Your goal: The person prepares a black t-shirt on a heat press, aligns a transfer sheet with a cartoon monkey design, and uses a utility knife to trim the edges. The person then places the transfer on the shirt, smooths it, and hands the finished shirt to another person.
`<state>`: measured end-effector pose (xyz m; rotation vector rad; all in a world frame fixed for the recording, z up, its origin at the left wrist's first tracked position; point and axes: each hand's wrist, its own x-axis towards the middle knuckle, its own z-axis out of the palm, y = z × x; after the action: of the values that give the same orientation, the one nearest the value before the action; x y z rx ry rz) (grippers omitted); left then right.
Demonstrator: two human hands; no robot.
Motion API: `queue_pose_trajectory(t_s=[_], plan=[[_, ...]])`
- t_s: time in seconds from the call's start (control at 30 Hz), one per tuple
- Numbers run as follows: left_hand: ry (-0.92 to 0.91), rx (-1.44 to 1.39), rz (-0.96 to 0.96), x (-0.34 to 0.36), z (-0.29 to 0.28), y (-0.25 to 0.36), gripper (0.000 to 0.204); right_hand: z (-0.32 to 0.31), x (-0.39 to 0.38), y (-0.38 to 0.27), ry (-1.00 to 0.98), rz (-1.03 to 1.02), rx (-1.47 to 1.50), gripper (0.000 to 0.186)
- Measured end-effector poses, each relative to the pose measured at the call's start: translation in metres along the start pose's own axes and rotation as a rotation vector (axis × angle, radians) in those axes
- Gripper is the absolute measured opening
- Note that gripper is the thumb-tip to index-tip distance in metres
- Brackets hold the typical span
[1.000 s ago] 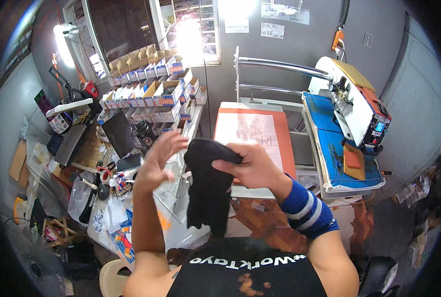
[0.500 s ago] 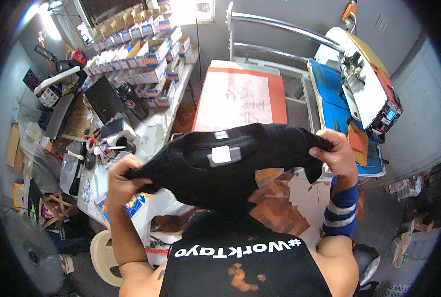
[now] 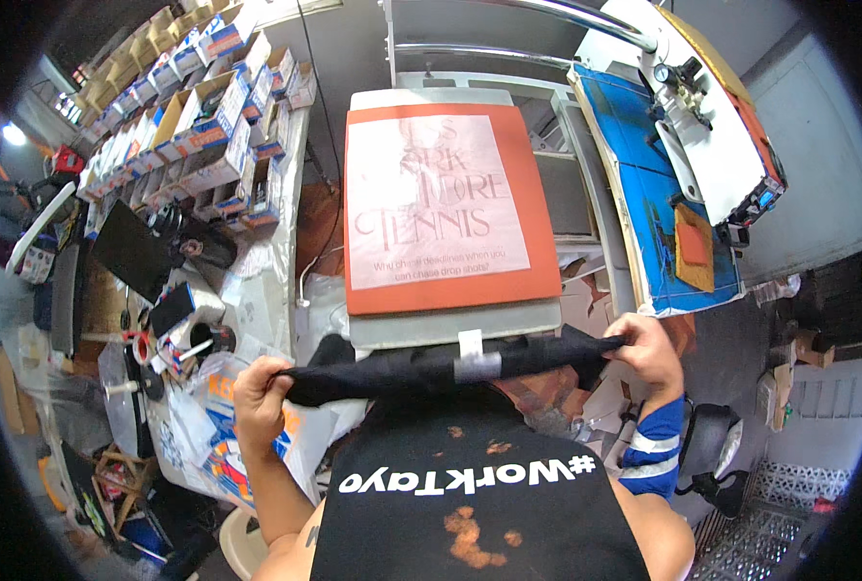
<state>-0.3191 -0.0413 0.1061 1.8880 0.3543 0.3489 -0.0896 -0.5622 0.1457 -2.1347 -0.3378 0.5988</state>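
A: Where does the light come from?
B: A lamp glares white at the far left, and the chrome bar at the far side catches bright streaks.
A: And the middle?
B: Well lit. The pale sheet is bright, its lettering faint toward the left. The black garment swallows most detail in its folds.
A: Anything dim?
B: The floor at the right, gray and shadowy.
A: Distortion?
B: Straight edges bow near the rim, corners drop to black, and the left fringe looks soft.
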Motion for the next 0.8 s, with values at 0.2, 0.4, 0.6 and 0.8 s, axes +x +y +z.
queue_pose_trajectory(t_s=[0.2,0.4,0.6,0.8], plan=[[0.266,0.354,0.457,0.174,-0.004,0.066,0.030,-0.056,0.086,-0.118,0.257,-0.225,-0.206,0.013],[0.264,0.630,0.797,0.274,0.087,0.046,0.023,0.008,0.222,-0.144,0.542,-0.881,-0.907,0.020],[-0.163,0.626,0.597,0.180,0.238,-0.056,0.039,0.105,0.220,-0.014,0.245,-0.768,-0.792,0.018],[-0.149,0.768,0.606,0.175,0.249,-0.063,0.046,0.118,0.243,-0.010,0.169,-0.931,-0.930,0.019]])
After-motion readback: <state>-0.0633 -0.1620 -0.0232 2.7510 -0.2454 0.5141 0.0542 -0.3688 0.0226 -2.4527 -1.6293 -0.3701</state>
